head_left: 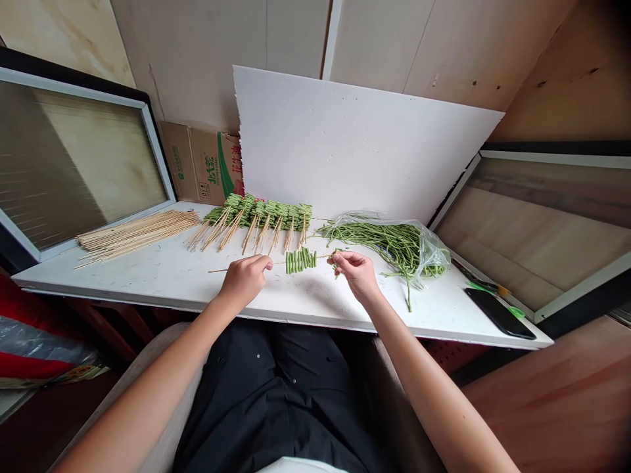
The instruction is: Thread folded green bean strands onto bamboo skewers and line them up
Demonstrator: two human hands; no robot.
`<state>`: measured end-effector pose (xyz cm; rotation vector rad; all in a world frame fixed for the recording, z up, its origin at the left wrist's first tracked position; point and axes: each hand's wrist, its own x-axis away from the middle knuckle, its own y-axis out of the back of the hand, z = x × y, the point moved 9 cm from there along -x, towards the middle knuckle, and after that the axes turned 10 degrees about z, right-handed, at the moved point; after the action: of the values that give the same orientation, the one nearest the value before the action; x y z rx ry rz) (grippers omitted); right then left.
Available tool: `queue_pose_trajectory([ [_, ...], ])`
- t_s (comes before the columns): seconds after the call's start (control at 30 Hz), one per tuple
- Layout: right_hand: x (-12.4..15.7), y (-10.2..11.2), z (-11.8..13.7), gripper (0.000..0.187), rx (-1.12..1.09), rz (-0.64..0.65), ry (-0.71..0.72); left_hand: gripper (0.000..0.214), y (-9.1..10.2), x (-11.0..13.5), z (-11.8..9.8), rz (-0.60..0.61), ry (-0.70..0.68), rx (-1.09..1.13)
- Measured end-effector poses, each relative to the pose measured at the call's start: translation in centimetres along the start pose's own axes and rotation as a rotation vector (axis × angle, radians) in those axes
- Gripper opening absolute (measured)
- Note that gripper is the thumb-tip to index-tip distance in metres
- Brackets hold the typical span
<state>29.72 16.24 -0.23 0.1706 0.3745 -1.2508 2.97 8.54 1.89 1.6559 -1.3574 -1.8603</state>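
My left hand (245,281) is closed around a thin wooden skewer (277,263), which lies nearly level above the white table. Several short green bean pieces (301,261) are threaded side by side on it, between my two hands. At the skewer's right end, my right hand (355,270) pinches a green bean piece against the tip; its fingers partly hide the piece. Behind, finished bean skewers (276,211) lie in a stacked row with their bare sticks pointing toward me. To the right, long green beans (389,240) spill out of a clear plastic bag (432,249).
Loose bare skewers (138,235) lie in a heap at the left of the white table (197,289). A black phone (499,313) and scissors (476,276) lie at the right end. A white foam board (355,144) and a cardboard box (202,161) stand behind.
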Motion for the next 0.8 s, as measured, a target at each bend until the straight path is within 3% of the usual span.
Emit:
queue_pose_trajectory([
  [0.2,0.4,-1.9,-0.4,0.026,-0.026,0.043,-0.012,0.038,0.3,0.0,-0.9,-0.027,-0.039,0.045],
  [0.6,0.3,-2.2,-1.2,0.024,-0.041,0.065,-0.052,0.036,-0.6,0.0,-0.6,0.017,0.005,0.095],
  [0.8,-0.1,-1.3,-0.9,0.021,-0.119,0.116,-0.066,0.028,-1.2,-0.1,0.5,0.044,0.051,0.127],
])
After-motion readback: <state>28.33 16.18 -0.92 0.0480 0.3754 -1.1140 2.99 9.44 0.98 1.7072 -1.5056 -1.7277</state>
